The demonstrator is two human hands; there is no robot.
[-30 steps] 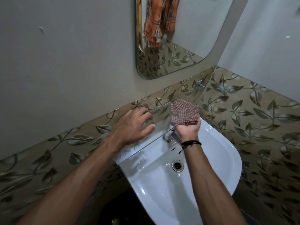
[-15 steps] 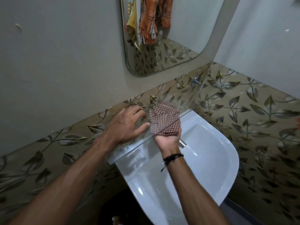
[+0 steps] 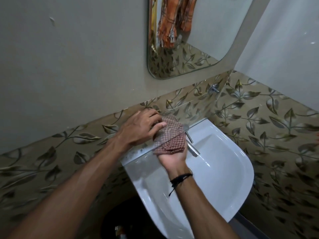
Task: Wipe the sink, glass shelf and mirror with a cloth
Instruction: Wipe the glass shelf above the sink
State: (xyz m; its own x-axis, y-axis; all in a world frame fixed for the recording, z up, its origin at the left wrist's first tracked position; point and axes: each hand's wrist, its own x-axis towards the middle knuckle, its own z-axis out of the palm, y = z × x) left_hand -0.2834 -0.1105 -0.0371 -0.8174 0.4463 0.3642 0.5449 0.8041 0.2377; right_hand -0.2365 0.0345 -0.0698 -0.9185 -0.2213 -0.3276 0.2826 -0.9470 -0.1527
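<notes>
Cloth [image 3: 172, 145] against glass shelf [image 3: 195, 114], right hand [image 3: 172, 158] gripping

White sink [image 3: 224, 169] is wall-mounted, glossy. Clear glass shelf [image 3: 193, 112] sits just above the sink's back edge, with the red-brown checked cloth [image 3: 172, 142] bunched up at its front edge. Rounded mirror [image 3: 207, 40] hangs higher above the sink.

The glass shelf [image 3: 195, 114] is mounted on the tiled wall [image 3: 82, 137] above the rear edge of the sink [image 3: 241, 180] (a metal bracket [image 3: 213, 88] sits at its right end). The left hand [image 3: 139, 128] rests on the top surface at the left end. The cloth [image 3: 170, 135] shows through the glass from beneath, at the front edge.
</notes>
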